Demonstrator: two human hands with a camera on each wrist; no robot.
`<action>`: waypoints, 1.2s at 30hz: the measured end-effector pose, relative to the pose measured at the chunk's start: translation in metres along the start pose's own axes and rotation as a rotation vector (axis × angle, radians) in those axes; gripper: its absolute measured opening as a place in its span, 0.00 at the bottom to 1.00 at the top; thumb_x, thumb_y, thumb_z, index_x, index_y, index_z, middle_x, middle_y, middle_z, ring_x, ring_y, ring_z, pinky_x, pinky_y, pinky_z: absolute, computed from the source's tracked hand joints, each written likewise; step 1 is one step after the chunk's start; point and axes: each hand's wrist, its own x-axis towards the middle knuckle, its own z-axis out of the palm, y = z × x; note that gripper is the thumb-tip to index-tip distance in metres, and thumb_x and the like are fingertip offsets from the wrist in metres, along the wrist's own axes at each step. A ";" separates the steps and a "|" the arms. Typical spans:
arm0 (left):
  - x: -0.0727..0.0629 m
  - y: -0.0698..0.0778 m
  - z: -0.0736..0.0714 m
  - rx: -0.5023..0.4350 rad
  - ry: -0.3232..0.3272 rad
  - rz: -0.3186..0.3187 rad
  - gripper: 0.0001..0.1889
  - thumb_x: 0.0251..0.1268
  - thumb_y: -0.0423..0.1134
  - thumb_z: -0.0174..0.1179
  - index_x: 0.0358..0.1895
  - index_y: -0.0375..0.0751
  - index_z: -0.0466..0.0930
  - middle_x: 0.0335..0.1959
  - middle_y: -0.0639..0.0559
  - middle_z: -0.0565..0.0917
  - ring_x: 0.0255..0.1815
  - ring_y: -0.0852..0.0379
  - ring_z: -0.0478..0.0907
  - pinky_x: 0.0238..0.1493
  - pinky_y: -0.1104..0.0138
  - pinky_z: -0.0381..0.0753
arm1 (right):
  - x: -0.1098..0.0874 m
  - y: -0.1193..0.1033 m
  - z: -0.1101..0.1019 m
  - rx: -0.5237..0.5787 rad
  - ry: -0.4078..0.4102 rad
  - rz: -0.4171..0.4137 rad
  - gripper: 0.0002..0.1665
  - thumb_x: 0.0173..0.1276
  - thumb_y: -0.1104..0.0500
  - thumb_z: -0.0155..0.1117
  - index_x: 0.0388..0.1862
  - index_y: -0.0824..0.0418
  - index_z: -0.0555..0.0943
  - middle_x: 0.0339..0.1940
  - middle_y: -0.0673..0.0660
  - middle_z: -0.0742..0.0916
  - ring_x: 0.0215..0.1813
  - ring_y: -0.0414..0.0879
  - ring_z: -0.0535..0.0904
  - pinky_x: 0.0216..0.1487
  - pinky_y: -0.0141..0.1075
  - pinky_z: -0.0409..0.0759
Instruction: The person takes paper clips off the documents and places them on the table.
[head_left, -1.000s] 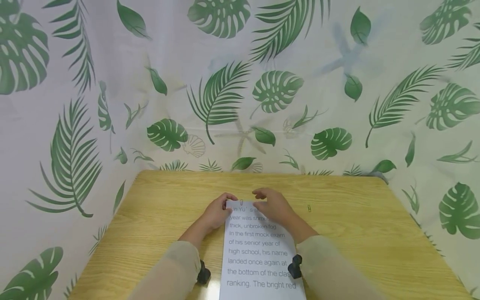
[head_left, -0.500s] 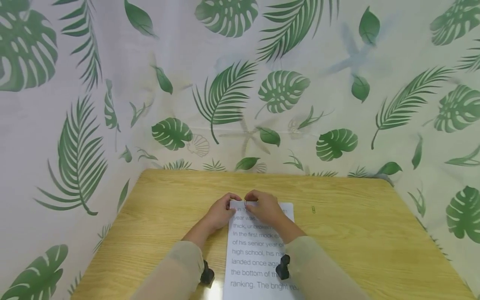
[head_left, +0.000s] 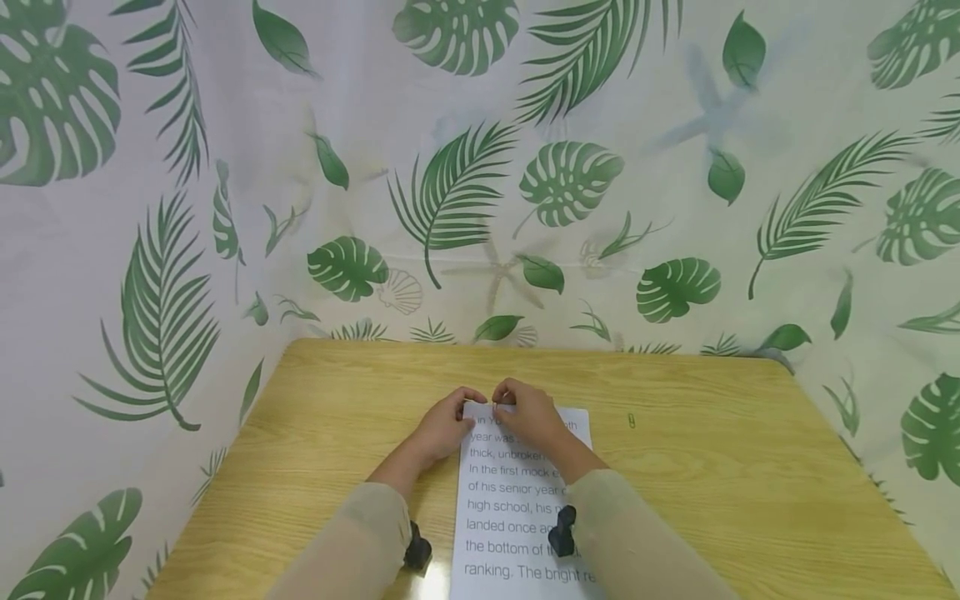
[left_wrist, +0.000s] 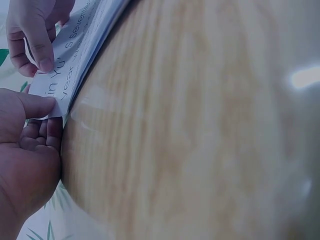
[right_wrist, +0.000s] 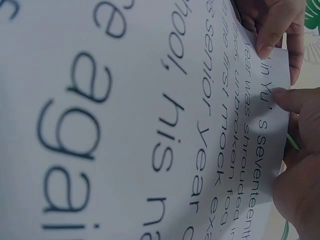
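Observation:
Printed sheets of paper [head_left: 517, 508], with large black text, lie in front of me, several layers showing at the edge in the left wrist view. My left hand [head_left: 441, 427] pinches their top left corner, thumb [left_wrist: 40, 106] on the printed face and fingers behind. My right hand [head_left: 528, 417] is at the top edge just right of it, thumb and forefinger pinching around a small paper clip [head_left: 495, 407] there. The right thumb [right_wrist: 287, 97] lies over the first text line in the right wrist view. Most of the clip is hidden by fingers.
A second, greenish paper clip [head_left: 632, 421] lies on the wooden table [head_left: 720, 483] to the right of the sheets. Behind the table's back edge hangs a white curtain [head_left: 465, 317] with green leaf prints. Each wrist wears a black device [head_left: 417, 548].
My right hand has moved left along the top edge to the paper clip and closed thumb and forefinger around it. The left hand keeps its pinch on the corner. The view has shifted slightly.

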 end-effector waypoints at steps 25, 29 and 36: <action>-0.002 -0.002 0.000 -0.011 0.002 -0.009 0.19 0.83 0.31 0.56 0.65 0.59 0.81 0.71 0.43 0.80 0.66 0.46 0.76 0.73 0.47 0.73 | 0.003 0.011 0.006 0.138 -0.047 0.019 0.07 0.78 0.60 0.68 0.51 0.54 0.81 0.43 0.55 0.92 0.40 0.45 0.85 0.45 0.39 0.81; -0.001 -0.002 0.000 -0.008 -0.014 -0.006 0.19 0.83 0.31 0.56 0.66 0.58 0.81 0.59 0.45 0.83 0.55 0.49 0.79 0.61 0.54 0.76 | 0.004 0.013 0.005 0.172 -0.042 0.026 0.07 0.77 0.61 0.67 0.51 0.56 0.81 0.43 0.56 0.91 0.39 0.46 0.85 0.44 0.38 0.81; 0.001 -0.002 -0.002 0.003 -0.012 -0.001 0.20 0.83 0.31 0.57 0.66 0.59 0.81 0.64 0.46 0.84 0.57 0.50 0.80 0.65 0.52 0.77 | 0.006 0.011 0.003 0.174 -0.030 0.029 0.08 0.76 0.61 0.69 0.51 0.56 0.82 0.41 0.56 0.91 0.39 0.46 0.84 0.45 0.37 0.80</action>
